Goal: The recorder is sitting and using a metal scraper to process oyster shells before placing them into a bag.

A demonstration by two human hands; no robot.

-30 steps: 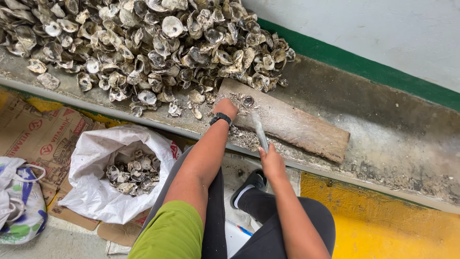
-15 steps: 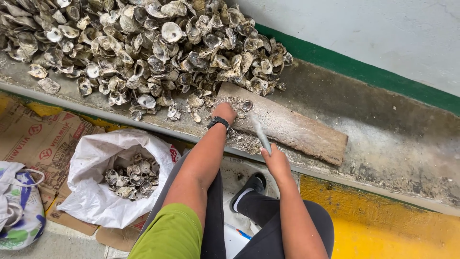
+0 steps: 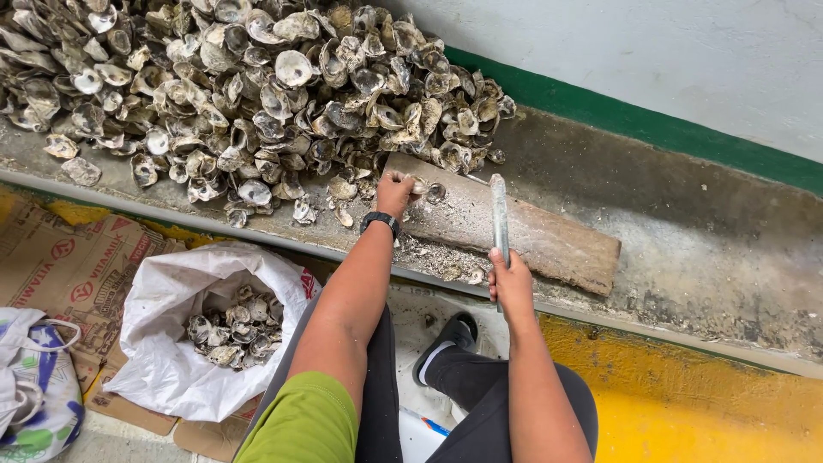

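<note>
A very big pile of oyster shells lies on the grey concrete ledge. The pile touches the far end of a flat wooden board that rests on the same ledge. Below the board, down on the floor, a white sack sits open with more shells inside it. A flat piece of brown cardboard lies under the sack, and a cloth bag with blue and green marks sits beside the sack, on the side far from the board.

The left hand is at the board's far end, right by the pile. Its fingers are curled and pinch one small oyster shell, pressing it down on the board. A black watch is on that wrist.

The right hand is at the near edge of the board. Its fingers are wrapped tight around the bottom of a long grey metal bar. The bar sticks up over the middle of the board, a little way from the held shell. Bits of broken shell lie along the board's near edge, between the two hands.
</note>
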